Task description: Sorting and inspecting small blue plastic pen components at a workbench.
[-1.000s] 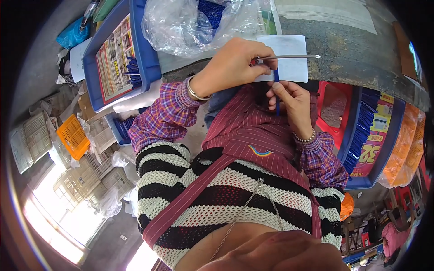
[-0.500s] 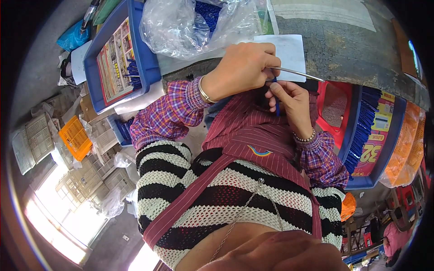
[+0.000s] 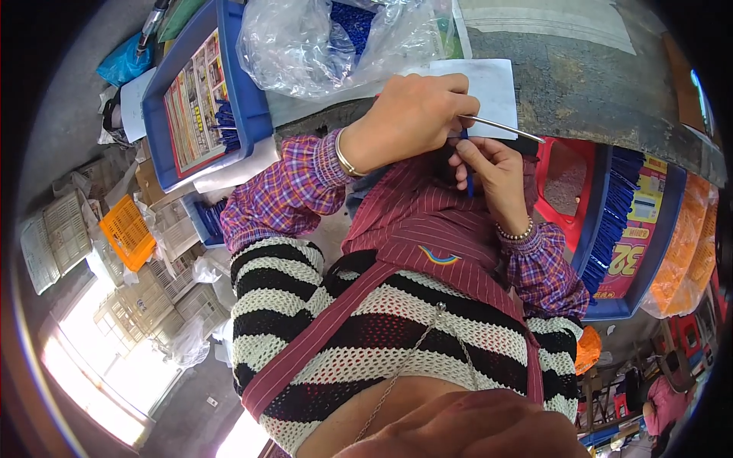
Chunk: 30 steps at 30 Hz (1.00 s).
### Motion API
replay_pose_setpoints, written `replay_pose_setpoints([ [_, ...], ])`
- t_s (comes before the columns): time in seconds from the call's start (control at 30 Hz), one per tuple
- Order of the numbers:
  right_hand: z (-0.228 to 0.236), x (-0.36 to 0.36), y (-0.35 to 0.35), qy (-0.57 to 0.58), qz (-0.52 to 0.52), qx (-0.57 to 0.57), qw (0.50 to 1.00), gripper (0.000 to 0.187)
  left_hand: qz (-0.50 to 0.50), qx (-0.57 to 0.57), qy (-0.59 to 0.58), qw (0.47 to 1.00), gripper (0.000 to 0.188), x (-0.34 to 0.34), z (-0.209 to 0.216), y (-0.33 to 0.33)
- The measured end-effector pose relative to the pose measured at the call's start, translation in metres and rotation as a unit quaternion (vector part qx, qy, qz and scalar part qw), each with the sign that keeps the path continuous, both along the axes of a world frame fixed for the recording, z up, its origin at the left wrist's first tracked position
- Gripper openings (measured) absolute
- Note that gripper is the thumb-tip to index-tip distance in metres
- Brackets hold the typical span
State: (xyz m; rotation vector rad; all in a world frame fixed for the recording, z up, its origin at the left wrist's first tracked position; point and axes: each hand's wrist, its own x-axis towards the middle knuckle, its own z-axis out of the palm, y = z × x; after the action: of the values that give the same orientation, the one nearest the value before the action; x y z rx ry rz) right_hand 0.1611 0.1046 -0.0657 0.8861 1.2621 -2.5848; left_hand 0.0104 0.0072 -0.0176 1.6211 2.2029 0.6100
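My left hand [image 3: 412, 118] is closed around a thin metal rod [image 3: 504, 129], which sticks out to the right past its fingers and slants slightly downward. Just below and to the right, my right hand [image 3: 492, 169] pinches a narrow blue strip [image 3: 469, 183] between thumb and fingers. The strip's upper end runs up beside the left fingertips; whether they touch it is hidden. Both hands are close together over my lap, in front of the bench edge. A white sheet of paper [image 3: 489, 91] lies on the bench just behind them.
A clear plastic bag [image 3: 294, 53] with small blue pieces lies on the worn bench [image 3: 565, 84]. At left is a blue tray [image 3: 256, 114] with printed cards and blue strips; another blue tray [image 3: 649, 282] with blue strips stands at right. A red stool [image 3: 584, 156] is beneath the bench.
My left hand has shifted very slightly to the right, and the rod's tip has dipped a little. My right hand stays almost still with the blue strip.
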Motion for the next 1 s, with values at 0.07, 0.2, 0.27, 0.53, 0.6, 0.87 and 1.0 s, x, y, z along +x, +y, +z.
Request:
replay_pose_setpoints([
  [0.07,0.000,0.000,0.000,-0.003,-0.001,0.000,1.000,0.019,-0.006,-0.005,-0.012,1.000,0.008,-0.004,0.004,0.000],
  [0.2,0.002,0.000,0.000,0.003,0.001,-0.003,1.000,0.019,0.090,0.146,-0.514,0.840,0.007,-0.017,0.026,-0.008],
  [0.27,0.002,0.000,-0.001,0.002,0.002,0.003,1.000,0.019,0.084,0.206,-0.557,0.800,0.012,-0.024,0.018,-0.011],
  [0.53,0.000,0.002,0.000,0.014,-0.009,-0.005,1.000,0.019,-0.039,0.364,-0.375,0.852,0.012,0.007,0.041,-0.012],
  [0.6,-0.001,0.004,0.000,0.031,-0.004,-0.005,0.999,0.019,-0.106,0.413,-0.322,0.845,0.014,0.010,0.041,-0.008],
  [0.87,-0.005,0.008,0.000,0.011,-0.011,0.005,1.000,0.020,-0.062,0.294,-0.359,0.884,0.012,0.009,0.025,-0.007],
  [1.0,-0.009,0.010,0.003,0.048,0.006,0.004,0.999,0.019,-0.123,0.304,-0.280,0.902,0.009,0.017,0.034,-0.003],
])
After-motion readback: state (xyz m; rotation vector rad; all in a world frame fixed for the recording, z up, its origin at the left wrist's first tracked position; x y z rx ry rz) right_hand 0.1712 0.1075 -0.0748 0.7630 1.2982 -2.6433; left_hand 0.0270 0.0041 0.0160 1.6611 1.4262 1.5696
